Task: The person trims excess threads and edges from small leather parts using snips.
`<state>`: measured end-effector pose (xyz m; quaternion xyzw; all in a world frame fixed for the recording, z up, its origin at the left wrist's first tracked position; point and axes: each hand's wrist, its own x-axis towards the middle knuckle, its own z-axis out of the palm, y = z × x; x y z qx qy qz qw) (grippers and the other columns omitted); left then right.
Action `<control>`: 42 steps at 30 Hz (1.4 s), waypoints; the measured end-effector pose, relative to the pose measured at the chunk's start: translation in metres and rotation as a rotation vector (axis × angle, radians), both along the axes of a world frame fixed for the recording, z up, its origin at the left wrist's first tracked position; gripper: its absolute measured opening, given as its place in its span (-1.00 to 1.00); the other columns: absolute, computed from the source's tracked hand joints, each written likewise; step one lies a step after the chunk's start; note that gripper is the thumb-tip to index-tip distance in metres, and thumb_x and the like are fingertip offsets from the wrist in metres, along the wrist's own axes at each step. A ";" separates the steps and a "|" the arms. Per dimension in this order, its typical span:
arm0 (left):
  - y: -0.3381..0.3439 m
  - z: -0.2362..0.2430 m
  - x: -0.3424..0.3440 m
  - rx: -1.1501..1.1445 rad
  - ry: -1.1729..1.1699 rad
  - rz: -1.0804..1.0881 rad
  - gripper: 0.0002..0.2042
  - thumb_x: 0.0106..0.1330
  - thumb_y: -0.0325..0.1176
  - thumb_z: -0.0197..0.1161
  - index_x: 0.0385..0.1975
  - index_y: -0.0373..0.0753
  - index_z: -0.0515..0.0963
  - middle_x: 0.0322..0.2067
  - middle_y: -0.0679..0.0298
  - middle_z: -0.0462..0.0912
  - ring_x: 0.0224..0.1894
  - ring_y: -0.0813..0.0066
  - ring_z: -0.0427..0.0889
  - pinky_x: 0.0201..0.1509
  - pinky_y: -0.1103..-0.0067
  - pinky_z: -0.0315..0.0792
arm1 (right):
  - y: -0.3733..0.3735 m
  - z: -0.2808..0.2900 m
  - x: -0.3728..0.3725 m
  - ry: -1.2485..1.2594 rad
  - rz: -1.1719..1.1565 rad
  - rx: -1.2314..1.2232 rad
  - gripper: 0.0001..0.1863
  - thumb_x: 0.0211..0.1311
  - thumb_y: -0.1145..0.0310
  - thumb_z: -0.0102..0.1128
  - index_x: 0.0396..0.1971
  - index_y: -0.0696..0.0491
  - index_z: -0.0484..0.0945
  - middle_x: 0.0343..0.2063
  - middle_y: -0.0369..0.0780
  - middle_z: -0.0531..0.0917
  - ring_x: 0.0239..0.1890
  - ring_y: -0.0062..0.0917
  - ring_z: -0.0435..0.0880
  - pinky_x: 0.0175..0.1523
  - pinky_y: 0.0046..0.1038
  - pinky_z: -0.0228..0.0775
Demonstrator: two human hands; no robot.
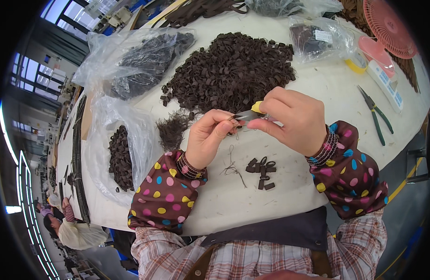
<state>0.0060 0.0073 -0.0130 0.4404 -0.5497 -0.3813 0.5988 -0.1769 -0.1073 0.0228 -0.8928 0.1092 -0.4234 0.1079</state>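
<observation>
My left hand (pixel 209 135) is closed in a pinch on a small dark brown fabric loop, mostly hidden by the fingertips. My right hand (pixel 293 122) grips thread snips (pixel 245 115) with a yellow handle part, their metal blades touching or very close to the loop at my left fingertips. Just beyond both hands rises a large heap of dark brown fabric loops (pixel 233 65). Nearer to me, several loops (pixel 263 171) lie in a small group on the white table (pixel 215 205). Thin loose threads (pixel 232 169) lie beside them, and a dark clump of thread ends (pixel 172 132) sits left of my left hand.
At left, an open clear bag (pixel 95 151) holds more loops; another filled plastic bag (pixel 145 60) lies behind it. Dark strips (pixel 78 158) run along the left side. On the right are green-handled pliers (pixel 376 114), yellow tape (pixel 356 63) and a pink fan (pixel 390 28). People sit far left.
</observation>
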 end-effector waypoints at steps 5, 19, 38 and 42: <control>-0.001 0.001 -0.001 0.017 0.015 0.014 -0.89 0.32 -0.45 0.02 -0.30 -0.35 0.45 -0.28 0.24 0.51 -0.29 0.61 0.49 -0.19 0.67 0.38 | -0.001 0.003 -0.002 0.022 -0.042 -0.183 -0.72 -0.28 0.23 0.39 -0.55 0.00 0.52 -0.54 -0.39 0.50 -0.62 -0.59 0.46 -0.54 -0.60 0.29; 0.000 0.000 -0.002 0.028 -0.026 0.024 -0.89 0.31 -0.45 0.05 -0.29 -0.35 0.46 -0.28 0.24 0.53 -0.31 0.62 0.48 -0.18 0.67 0.39 | 0.003 -0.001 -0.002 -0.001 -0.057 -0.338 -0.73 -0.30 0.21 0.36 -0.57 -0.02 0.50 -0.53 -0.43 0.49 -0.62 -0.66 0.39 -0.56 -0.64 0.22; 0.001 0.007 -0.007 0.097 0.013 -0.047 -0.87 0.33 -0.42 0.01 -0.29 -0.33 0.44 -0.28 0.25 0.51 -0.25 0.57 0.50 -0.16 0.64 0.40 | -0.011 -0.005 0.007 0.107 0.488 0.966 -0.38 -0.06 0.52 0.32 0.06 0.10 0.27 -0.33 -0.38 0.52 -0.51 -0.89 0.30 -0.38 -0.83 0.19; 0.003 0.011 -0.002 0.171 0.020 -0.115 -0.85 0.33 -0.37 0.03 -0.26 -0.32 0.45 -0.25 0.26 0.52 -0.36 0.63 0.46 -0.21 0.66 0.40 | -0.006 -0.004 0.007 0.014 0.419 1.019 -0.37 -0.06 0.55 0.30 0.07 0.11 0.27 -0.34 -0.39 0.52 -0.54 -0.90 0.24 -0.41 -0.85 0.14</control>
